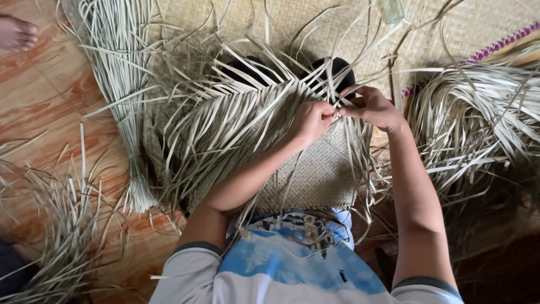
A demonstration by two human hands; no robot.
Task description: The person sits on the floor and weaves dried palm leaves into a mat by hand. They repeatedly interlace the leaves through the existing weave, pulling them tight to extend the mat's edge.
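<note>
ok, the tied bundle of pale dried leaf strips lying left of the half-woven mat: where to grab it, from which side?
Probably at the narrow bound waist of the tied bundle of pale dried leaf strips, low on the wooden floor. There the strips pinch together; above they fan loose. Come from the open floor side on the left, fingers wrapping across the strips, since the half-woven mat crowds the right.

Loose strips (236,107) hide most of two dark shapes (337,70) far of the hands. The bottle (392,9) and foot (17,32) are cut off by the edges.
</note>
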